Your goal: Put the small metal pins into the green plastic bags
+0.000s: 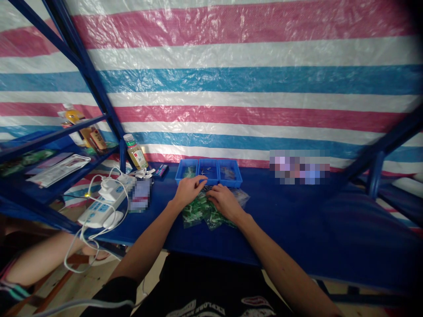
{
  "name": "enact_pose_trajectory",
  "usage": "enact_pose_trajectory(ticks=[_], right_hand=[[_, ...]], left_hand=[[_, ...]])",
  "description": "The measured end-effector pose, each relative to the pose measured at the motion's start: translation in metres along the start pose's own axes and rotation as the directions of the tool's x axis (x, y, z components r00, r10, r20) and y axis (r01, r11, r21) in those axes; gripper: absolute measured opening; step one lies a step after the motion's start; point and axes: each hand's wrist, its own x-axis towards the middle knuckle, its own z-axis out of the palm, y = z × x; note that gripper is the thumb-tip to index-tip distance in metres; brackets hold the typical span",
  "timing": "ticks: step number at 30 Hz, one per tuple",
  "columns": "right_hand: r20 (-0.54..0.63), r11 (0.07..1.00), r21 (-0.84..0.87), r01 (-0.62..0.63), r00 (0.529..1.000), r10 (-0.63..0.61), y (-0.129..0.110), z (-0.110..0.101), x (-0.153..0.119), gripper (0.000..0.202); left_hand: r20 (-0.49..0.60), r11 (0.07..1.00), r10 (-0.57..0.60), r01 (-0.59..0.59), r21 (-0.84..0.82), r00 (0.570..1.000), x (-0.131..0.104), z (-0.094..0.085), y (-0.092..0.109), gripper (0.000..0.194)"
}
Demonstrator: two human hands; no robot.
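My left hand (pixel 189 192) reaches to the front edge of three joined blue bins (pixel 209 181), its fingers drawn together near the middle one. What its fingertips hold, if anything, is too small to see. Just right of it, my right hand (pixel 225 201) is curled over clear bags of green and white pieces (pixel 195 212). Its fingers are closed, and their contents cannot be made out. Between both hands lies a small dark patterned item (pixel 207 188). The middle bin contains a few thin metallic pieces (pixel 205 171); small pieces lie in the outer bins.
On the blue table (pixel 291 220), a white power strip (pixel 104 204) with tangled cables stands at left. Behind it are a bottle (pixel 135 152) and a small blue box (pixel 161 171). A blue frame post (pixel 115 127) rises at left. Another person's arm (pixel 46 253) shows at lower left.
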Motion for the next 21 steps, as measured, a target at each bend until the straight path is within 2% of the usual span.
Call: enact_pose_trajectory(ticks=[5,9,17,21], right_hand=[[0.047,1.0,-0.001,-0.004,0.999,0.004,0.001,0.0016,0.0019,0.031],[0.059,1.0,-0.01,-0.011,0.998,0.011,0.0008,0.0011,0.0024,0.022],[0.008,1.0,-0.025,0.014,1.0,-0.013,-0.0027,-0.0013,0.0022,0.018],[-0.078,0.999,0.043,0.01,0.997,-0.007,-0.0046,-0.0062,0.002,0.019]], left_hand=[[0.021,1.0,-0.006,0.006,0.015,1.0,-0.0002,0.0015,-0.0009,0.03],[0.034,1.0,-0.011,0.011,0.019,0.999,-0.0005,0.001,-0.0003,0.031],[0.063,1.0,-0.013,0.011,0.027,0.998,-0.0006,-0.0016,0.0017,0.032],[0.082,1.0,-0.005,0.004,0.017,0.997,-0.0005,-0.0022,0.0023,0.033]])
